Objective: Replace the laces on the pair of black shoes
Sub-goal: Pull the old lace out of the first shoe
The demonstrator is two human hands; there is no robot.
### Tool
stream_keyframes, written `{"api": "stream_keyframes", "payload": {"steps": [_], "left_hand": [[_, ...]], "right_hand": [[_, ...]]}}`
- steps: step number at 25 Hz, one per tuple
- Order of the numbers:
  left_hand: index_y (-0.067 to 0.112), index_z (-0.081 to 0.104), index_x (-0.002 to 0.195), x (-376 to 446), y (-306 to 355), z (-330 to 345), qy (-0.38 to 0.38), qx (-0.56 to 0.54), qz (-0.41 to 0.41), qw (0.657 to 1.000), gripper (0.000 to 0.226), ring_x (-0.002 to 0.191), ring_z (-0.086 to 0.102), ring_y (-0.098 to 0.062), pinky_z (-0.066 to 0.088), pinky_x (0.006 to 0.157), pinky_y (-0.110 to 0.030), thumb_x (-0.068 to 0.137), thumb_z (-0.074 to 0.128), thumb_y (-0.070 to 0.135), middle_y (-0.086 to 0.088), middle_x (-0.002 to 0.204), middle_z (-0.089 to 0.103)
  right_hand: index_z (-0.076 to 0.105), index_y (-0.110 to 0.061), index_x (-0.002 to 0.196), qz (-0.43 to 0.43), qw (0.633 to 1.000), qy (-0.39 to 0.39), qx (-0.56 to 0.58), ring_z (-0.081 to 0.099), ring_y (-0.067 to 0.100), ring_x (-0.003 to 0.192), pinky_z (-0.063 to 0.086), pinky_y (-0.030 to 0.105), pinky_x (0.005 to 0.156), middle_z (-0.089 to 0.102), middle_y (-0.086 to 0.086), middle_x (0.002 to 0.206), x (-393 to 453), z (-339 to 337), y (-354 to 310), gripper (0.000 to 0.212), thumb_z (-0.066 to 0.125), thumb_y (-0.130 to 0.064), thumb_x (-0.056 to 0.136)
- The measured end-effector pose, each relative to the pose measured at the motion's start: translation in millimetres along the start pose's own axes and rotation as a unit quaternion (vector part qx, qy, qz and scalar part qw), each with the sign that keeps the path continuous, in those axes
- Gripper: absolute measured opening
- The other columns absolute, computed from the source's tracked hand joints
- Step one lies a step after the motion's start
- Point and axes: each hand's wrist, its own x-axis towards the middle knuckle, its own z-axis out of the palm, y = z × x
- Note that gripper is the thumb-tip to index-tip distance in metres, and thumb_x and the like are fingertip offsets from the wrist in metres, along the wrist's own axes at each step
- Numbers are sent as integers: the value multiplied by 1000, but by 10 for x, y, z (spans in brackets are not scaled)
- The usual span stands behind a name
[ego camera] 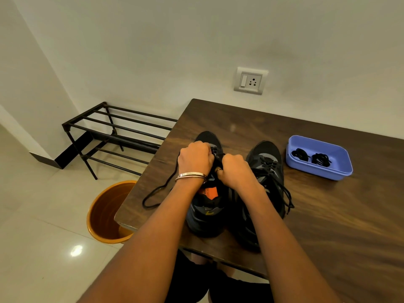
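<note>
Shoes: two black ones side by side on the dark wooden table (328, 226), left shoe (205, 206) and right shoe (267, 171). Left hand (194, 159) and right hand (235, 170) pinch the left shoe's lace (161, 189). Beyond, one blue tray (341, 171) holds two coiled laces (311, 157). One orange bucket (105, 213) and one black rack (113, 132) stand on pale tiles by the white wall.

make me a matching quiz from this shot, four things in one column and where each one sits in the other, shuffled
Things:
1. two coiled black laces
2. orange plastic bucket
3. black metal shoe rack
4. black laced shoe

Places:
A. on the floor against the wall
B. inside the blue plastic tray
C. on the dark wooden table, right of the shoe being handled
D. on the floor by the table's left edge

Pairs: 1-B, 2-D, 3-A, 4-C
</note>
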Motion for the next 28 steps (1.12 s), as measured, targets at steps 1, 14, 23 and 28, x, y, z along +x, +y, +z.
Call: {"api": "stream_keyframes", "payload": {"steps": [1,14,23,28], "left_hand": [[14,66,102,5,-15,13,14,-9,-9,1000,22,92,63,-30,47,76,-37,95,49,27,-7,101,65],[28,74,103,155,-226,-20,8,-93,16,996,17,99,59,-22,52,84,-40,89,65,30,-1,105,64],[4,59,117,92,-27,40,-52,49,26,997,27,101,60,-37,49,83,-42,101,43,20,-14,119,52],[-1,49,122,111,-159,9,61,-17,-56,996,30,104,56,-29,44,75,-33,102,37,18,-16,121,47]], "right_hand": [[53,-3,107,1,1000,5,-1,57,41,100,41,38,72,56,21,112,-5,6,7,24,53,-24,95],[56,-5,115,-8,997,27,-70,57,41,106,39,38,72,58,19,114,-52,11,-70,27,49,-24,97],[54,-3,110,26,999,29,-11,56,40,103,40,38,71,56,19,112,-127,21,-50,24,47,-22,98],[53,-7,100,22,999,22,-10,57,38,99,40,39,69,52,16,100,-145,15,-60,14,47,-19,98]]}}
